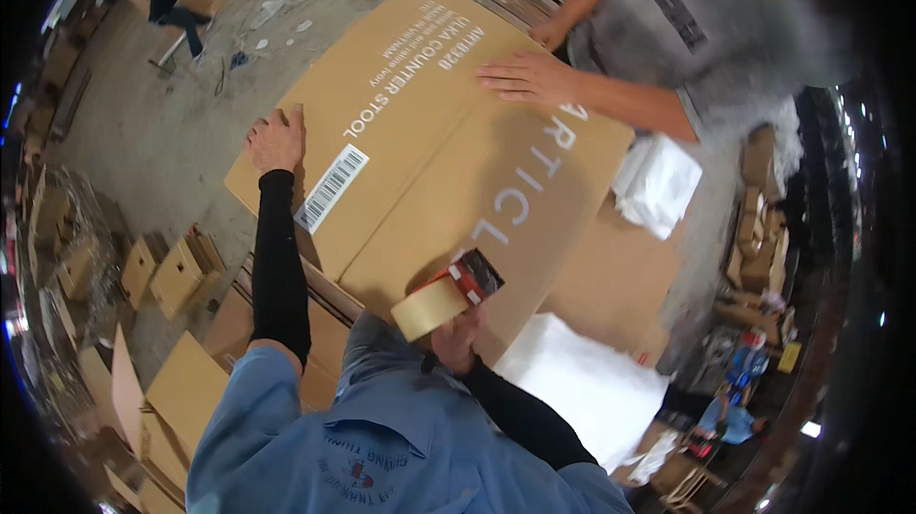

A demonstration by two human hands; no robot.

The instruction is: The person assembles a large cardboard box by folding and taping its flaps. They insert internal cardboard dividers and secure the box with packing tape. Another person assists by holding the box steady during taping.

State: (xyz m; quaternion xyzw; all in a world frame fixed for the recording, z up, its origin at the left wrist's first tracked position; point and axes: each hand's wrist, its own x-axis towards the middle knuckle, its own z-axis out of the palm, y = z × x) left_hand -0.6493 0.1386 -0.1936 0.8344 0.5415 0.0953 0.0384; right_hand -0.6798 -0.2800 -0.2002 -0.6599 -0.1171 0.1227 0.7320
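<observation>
cardboard carton (448, 161), large, flat and brown, lies across the middle of the view, its two top flaps meeting in a long centre seam. white lettering runs over the top face; a white rectangular barcode label (331, 187) sits near the carton's left edge. left hand (277, 140) rests on the carton's left corner, fingers together and flat on the cardboard, black sleeve up the forearm. right hand (458, 337) is at the carton's near edge, fingers clamped on a tape dispenser (447, 296) with a red-and-black frame and a tan tape roll, which touches the seam end. co-worker's hand (525, 77) presses flat on the far flap, fingers spread slightly. white foam sheets (582, 380) lie just beside the carton's right near corner. smaller brown boxes (172, 275) stand on the floor at left.
</observation>
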